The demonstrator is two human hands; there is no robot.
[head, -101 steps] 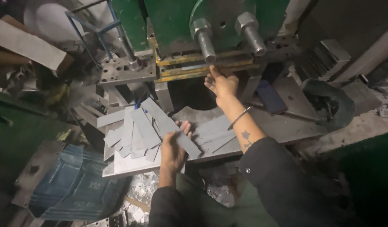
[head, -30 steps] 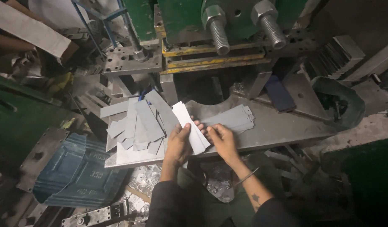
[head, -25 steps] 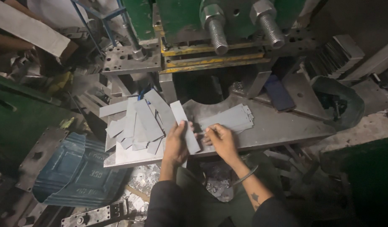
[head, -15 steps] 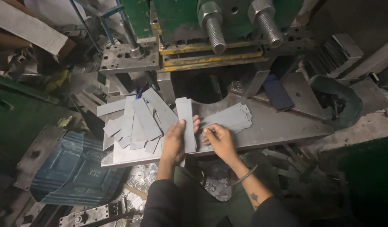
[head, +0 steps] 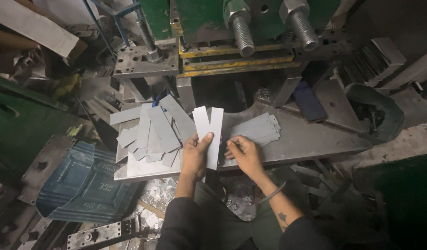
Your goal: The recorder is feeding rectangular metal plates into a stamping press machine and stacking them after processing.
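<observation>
My left hand (head: 195,155) holds two flat grey metal strips (head: 209,132) fanned apart in a V, their upper ends pointing at the press. My right hand (head: 243,153) sits just right of them, fingers curled at the lower edge of the right strip, resting on the steel work plate (head: 306,139). A loose pile of similar grey strips (head: 151,132) lies left of my left hand. A neat stack of notched strips (head: 257,129) lies just beyond my right hand.
A green press (head: 241,28) with two large threaded bolts and a yellow-edged die stands straight ahead. A dented blue metal container (head: 79,185) sits low on the left. Metal scrap (head: 158,199) litters the floor. A dark round bin (head: 378,113) is at right.
My right hand came back from the press die to the strips. The left hand lifted strips from the pile and now fans two of them apart.
</observation>
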